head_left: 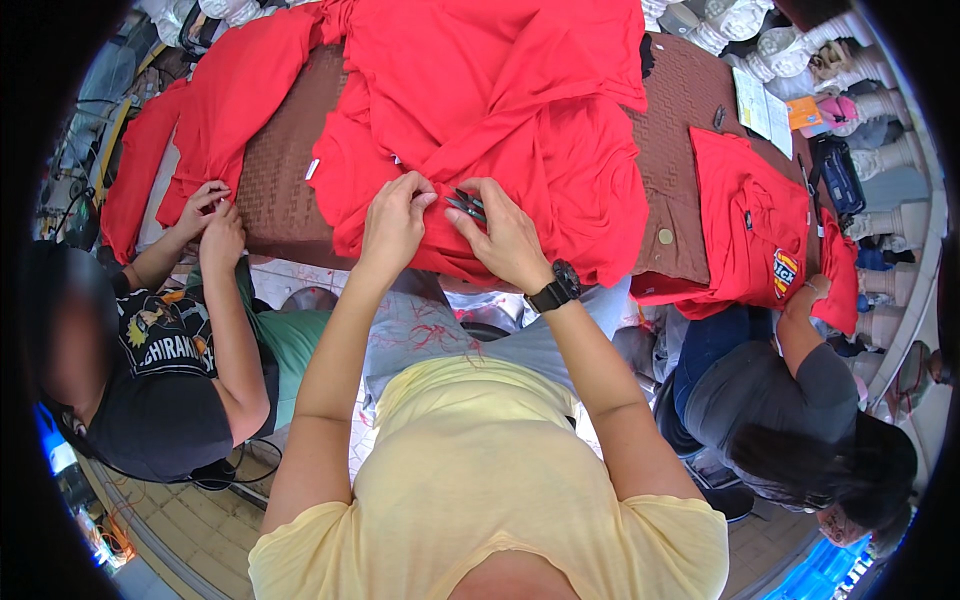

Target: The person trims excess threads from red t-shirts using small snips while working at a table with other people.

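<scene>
A heap of red T-shirts (500, 110) covers the middle of the table in front of me. Above the near edge of this cloth, my left hand (395, 222) is closed in a pinch, thumb against fingers, apparently on a bit of the red fabric. Small dark thread snips (467, 204) lie in my right hand (503, 232), their tips pointing toward the left fingertips. A dark watch is on my right wrist. White labels show on the cloth near my left hand.
The table has a brown textured cover (285, 150). At left a co-worker's hands (218, 222) handle red cloth; at right another person leans by a printed red shirt (745, 210). A notebook (762, 108), a dark pouch (838, 175) and white balusters line the far right.
</scene>
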Demonstrator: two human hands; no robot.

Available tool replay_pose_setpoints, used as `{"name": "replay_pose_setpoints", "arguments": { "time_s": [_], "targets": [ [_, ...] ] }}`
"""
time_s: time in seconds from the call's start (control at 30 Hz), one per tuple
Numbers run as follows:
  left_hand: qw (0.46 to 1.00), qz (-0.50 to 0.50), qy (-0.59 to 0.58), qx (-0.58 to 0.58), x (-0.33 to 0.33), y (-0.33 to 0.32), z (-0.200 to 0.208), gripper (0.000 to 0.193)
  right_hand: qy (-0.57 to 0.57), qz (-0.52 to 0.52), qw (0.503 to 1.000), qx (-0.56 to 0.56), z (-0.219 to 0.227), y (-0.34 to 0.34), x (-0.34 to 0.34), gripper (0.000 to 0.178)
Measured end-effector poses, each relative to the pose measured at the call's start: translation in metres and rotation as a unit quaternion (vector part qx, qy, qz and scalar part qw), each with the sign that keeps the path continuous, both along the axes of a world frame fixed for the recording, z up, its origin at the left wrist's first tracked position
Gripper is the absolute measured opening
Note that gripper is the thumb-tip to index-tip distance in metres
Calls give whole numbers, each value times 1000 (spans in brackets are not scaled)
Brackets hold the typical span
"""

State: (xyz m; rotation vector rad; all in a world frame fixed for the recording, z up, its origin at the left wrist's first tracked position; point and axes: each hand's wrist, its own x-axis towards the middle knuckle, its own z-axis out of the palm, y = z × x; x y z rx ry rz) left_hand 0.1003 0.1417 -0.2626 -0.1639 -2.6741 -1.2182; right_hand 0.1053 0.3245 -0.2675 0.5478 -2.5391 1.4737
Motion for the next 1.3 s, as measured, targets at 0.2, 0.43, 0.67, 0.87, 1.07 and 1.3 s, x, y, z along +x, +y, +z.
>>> {"name": "replay_pose_setpoints", "arguments": {
  "time_s": [0.2, 0.43, 0.67, 0.87, 1.07, 1.3],
  "targets": [
    [997, -11, -16, 69, 1, -1, 0, 6, 77, 2, 990, 118, -3, -2, -8, 16],
    [995, -16, -34, 92, -1, -4, -2, 6, 98, 1, 988, 117, -3, -4, -10, 13],
    [994, -21, -36, 99, -3, -4, -1, 5, 97, -9, 988, 117, -2, -8, -12, 13],
    [993, -18, -28, 111, -1, -2, 0, 3, 89, -15, 990, 109, 0, -10, -12, 12],
    [996, -59, 47, -54, 10, -14, -3, 6, -40, 4, 999, 9, 3, 4, -8, 19],
    [980, -49, 32, -192, 14, -2, 7, 6, -35, 56, 997, 37, -11, 15, -6, 20]
  ]
}}
